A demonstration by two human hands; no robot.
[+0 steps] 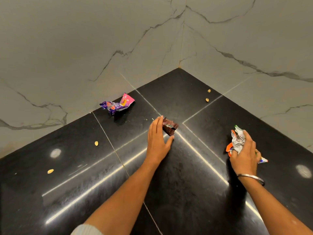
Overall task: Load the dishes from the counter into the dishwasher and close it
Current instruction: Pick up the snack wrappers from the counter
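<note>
- Bench (71, 192), black polished stone in a corner under marble walls, carries only litter; no dishes or dishwasher in the head view.
- Left grip (158, 141): fingers straight and spread, palm down, touching a brown wrapper (169, 127) at the fingertips, not closed round it.
- Right grip (243, 154): fingers curled round a crumpled silver-orange wrapper (237, 139), held just over the bench; metal bangle (252, 178) on the wrist.
- Purple-pink wrapper (116, 104) lies beyond and left of the left grip, near the wall.
- Nut shells: two (96, 143) (50, 171) left of the left grip, two (209, 90) (207, 99) beyond both grips, nearer the corner.
</note>
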